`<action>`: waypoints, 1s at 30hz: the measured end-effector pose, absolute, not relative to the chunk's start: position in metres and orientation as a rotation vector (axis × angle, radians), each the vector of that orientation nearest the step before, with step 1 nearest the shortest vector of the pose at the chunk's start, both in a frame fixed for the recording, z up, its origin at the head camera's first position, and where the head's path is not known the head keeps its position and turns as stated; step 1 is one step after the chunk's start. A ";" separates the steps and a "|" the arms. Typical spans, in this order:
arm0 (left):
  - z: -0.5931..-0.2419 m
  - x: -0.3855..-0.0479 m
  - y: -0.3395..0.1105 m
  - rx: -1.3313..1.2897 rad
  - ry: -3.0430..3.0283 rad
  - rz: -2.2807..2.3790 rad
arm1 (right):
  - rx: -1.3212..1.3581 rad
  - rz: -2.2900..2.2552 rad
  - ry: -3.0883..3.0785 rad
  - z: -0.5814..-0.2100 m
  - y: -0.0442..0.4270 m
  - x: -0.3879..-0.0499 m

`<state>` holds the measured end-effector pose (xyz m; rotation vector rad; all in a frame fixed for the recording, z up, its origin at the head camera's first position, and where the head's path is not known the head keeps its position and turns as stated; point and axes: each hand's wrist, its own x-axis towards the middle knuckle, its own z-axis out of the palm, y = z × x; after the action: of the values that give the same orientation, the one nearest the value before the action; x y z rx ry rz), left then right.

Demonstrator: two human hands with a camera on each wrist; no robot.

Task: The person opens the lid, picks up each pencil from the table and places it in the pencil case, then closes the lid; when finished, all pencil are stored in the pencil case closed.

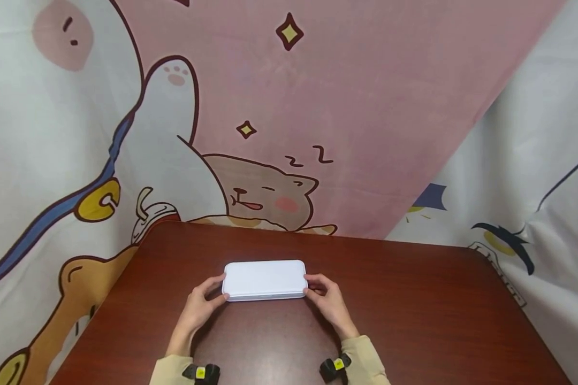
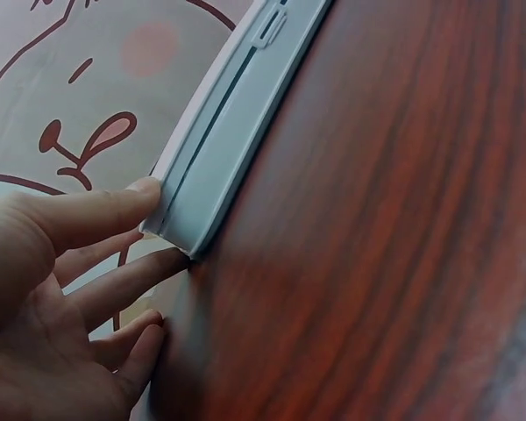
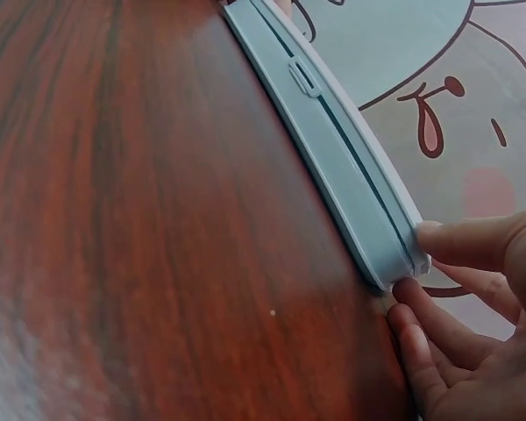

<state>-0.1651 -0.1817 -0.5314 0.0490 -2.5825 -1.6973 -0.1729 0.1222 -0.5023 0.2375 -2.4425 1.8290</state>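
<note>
A flat white case point(image 1: 265, 278) with rounded corners lies on the table, its lid down. In the left wrist view a small latch point(image 2: 270, 28) and a dark lid seam show on the front side of the case. My left hand point(image 1: 199, 306) holds the left end, thumb at the near corner and fingers along the short side. At the opposite end, my right hand point(image 1: 331, 306) grips the case the same way. In the right wrist view the thumb point(image 3: 460, 244) touches the lid's corner, with fingertips low against the end. Whatever is inside the case is hidden.
The brown wooden table point(image 1: 414, 310) reaches out on both sides of the case. A cloth with printed cartoon animals point(image 1: 274, 200) hangs behind the table's far edge and along its sides. Black bands with yellow squares point(image 1: 200, 372) sit at both wrists.
</note>
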 end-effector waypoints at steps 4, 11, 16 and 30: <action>-0.530 -0.164 -0.182 0.069 -2.582 -1.714 | 0.246 1.829 -2.443 -0.502 0.122 -0.173; -0.530 -0.160 -0.179 0.084 -2.585 -1.725 | 0.237 1.823 -2.461 -0.499 0.125 -0.168; -0.531 -0.159 -0.181 0.081 -2.591 -1.710 | 0.254 1.825 -2.453 -0.500 0.123 -0.166; -0.525 -0.162 -0.185 0.071 -2.661 -1.583 | 0.242 1.798 -2.414 -0.535 0.123 -0.184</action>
<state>-0.1620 -0.1852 -0.5252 0.0706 -2.6609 -1.5835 -0.1838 0.1227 -0.5347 0.2424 -2.4136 1.7976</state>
